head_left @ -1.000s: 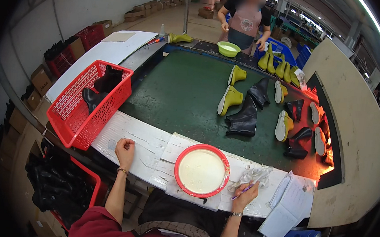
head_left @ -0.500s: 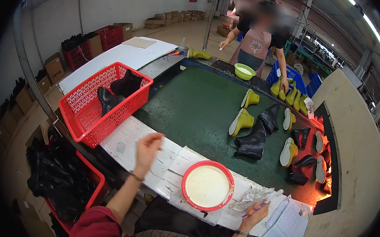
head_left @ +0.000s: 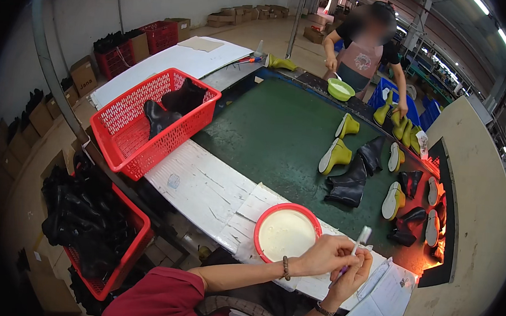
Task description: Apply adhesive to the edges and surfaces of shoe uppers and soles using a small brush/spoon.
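Observation:
My right hand (head_left: 355,275) is closed round the purple handle of a slim, toothbrush-like brush (head_left: 365,234), its white head pointing up and away. My left hand (head_left: 323,256) reaches across beside it, fingers pinched at the brush's shaft. Under and behind my left wrist stands a red-rimmed basin (head_left: 283,235) of creamy white liquid. Past my hands, black boots (head_left: 348,182) and yellow-green boots (head_left: 336,155) lie on their sides on the green belt (head_left: 260,138). Some of their pale soles face me.
A red basket (head_left: 141,159) with black boots stands at the left, another full crate (head_left: 142,238) below. Papers (head_left: 380,308) lie right of my hands. Glowing heat lights the opening by the beige panel (head_left: 471,232). Opposite, a co-worker handles yellow-green boots and a green bowl (head_left: 341,91).
My left hand has swung right, from over the white ledge to the brush. My right hand has lifted the brush slightly. The co-worker's hand has moved to the green bowl. The view has shifted.

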Available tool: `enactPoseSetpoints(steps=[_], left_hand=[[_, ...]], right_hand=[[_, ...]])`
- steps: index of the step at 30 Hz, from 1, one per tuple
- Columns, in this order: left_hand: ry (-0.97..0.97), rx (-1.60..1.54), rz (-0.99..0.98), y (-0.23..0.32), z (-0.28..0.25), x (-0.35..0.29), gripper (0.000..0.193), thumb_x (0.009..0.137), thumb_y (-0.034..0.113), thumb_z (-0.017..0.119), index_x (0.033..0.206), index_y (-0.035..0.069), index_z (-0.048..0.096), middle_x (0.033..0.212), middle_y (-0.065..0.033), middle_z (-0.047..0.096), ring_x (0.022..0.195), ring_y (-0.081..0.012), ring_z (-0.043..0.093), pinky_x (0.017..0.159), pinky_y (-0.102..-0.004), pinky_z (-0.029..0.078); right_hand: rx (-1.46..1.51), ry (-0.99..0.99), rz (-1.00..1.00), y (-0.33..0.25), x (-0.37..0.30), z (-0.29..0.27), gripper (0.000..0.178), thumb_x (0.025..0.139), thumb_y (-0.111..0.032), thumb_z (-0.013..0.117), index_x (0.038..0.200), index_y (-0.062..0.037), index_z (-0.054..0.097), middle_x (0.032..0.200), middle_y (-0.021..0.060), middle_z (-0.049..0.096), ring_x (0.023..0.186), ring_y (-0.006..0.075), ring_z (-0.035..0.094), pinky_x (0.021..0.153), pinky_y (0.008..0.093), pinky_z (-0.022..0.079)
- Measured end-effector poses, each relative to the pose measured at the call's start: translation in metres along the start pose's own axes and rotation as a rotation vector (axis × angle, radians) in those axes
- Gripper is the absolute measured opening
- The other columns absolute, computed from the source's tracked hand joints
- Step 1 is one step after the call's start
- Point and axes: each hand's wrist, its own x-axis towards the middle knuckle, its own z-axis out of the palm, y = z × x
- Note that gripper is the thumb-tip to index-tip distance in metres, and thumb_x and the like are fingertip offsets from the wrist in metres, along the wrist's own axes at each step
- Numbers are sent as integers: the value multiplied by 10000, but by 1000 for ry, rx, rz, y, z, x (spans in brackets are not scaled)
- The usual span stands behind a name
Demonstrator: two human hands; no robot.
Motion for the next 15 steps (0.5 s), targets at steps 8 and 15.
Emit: enactPoseSetpoints(steps=[8,15], left_hand=[[15,152,141,2,-11,1,288,957,234,714,993,-51,690,818,-115,654,737,-181,664,671,-331,516],[-119,-346,24,3,-13,-13,230,965,186,721,1012,-39,723,809,-62,672,659,-104,623,617,-266,504]], right_hand=[[140,-189,187,-18,-8,-4,354,1072,-250,555,1352,-40,508,652,8,499,404,23,333,364,185,217],[297,-198,355,-28,-13,-1,356,1090,-277,512,1355,-40,492,638,16,466,360,33,301,317,192,223]])
